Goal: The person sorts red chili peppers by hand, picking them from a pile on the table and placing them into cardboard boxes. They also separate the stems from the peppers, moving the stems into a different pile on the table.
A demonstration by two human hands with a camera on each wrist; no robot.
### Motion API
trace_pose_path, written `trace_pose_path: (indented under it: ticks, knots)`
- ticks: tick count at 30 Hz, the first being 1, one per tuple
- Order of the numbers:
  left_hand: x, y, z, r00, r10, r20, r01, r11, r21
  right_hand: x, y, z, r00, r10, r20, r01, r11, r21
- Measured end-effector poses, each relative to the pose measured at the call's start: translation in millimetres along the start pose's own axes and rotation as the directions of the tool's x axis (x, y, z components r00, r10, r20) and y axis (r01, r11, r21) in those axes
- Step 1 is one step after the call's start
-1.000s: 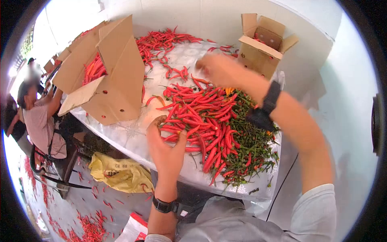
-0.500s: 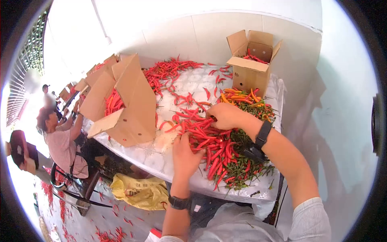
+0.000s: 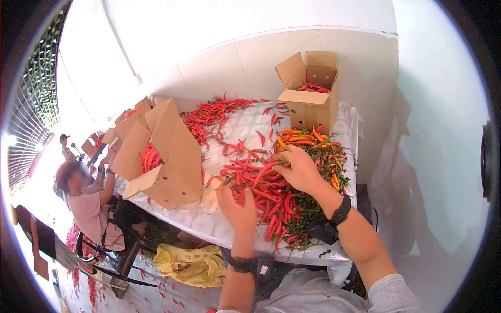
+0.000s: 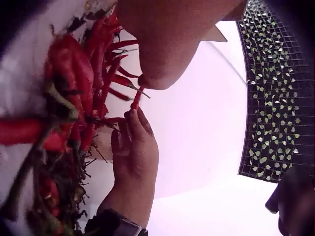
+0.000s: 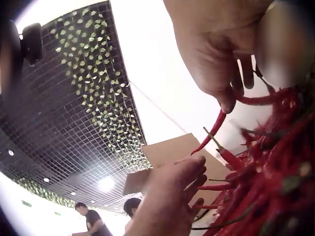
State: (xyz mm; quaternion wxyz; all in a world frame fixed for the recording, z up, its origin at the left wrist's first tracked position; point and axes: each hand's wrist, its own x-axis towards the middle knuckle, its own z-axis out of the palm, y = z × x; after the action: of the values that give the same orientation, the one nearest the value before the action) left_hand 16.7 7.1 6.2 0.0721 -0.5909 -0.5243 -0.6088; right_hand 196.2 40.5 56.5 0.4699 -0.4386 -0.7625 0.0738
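My right hand (image 3: 301,169) is pinching a red chilli (image 5: 219,121); my left hand's (image 3: 238,207) hold, I can't tell. Boxes (image 3: 315,110) are holding some; a big heap (image 3: 269,197) is lying loose.

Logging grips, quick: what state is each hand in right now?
Left hand: fingers bent at the chili pile; whether they grip one cannot be told.
Right hand: closed, pinching a red chili.

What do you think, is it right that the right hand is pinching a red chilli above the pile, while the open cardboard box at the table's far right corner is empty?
Not quite: the cardboard box is not empty; the head view shows red chillies inside. The right hand is indeed pinching a red chilli above the pile.
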Motion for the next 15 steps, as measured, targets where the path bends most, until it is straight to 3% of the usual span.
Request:
trace_pose_path:
  ticks: [1, 7, 12, 15]
  knots:
    - [-0.3, -0.8, -1.9, 1.000, -0.013, 0.008, 0.013, 1.000, -0.022, 0.8, 1.1, 0.0, 0.999, 0.025, 0.022, -0.026, 0.998, 0.058]
    - [-3.8, 2.3, -4.3, 0.994, -0.104, 0.027, 0.107, 0.984, -0.145, -3.0, -5.1, 11.0, 0.977, -0.188, 0.098, 0.159, 0.956, 0.247]
    - [-2.8, 7.5, 1.4, 0.988, 0.069, 0.141, -0.047, 0.987, -0.156, -5.5, -13.9, 15.7, 0.976, -0.042, 0.216, -0.043, 0.926, 0.375]
    - [-2.9, 6.3, -2.2, 0.951, 0.092, 0.295, -0.083, 0.996, -0.042, -6.5, -16.2, 19.7, 0.978, -0.013, 0.208, -0.085, 0.885, 0.457]
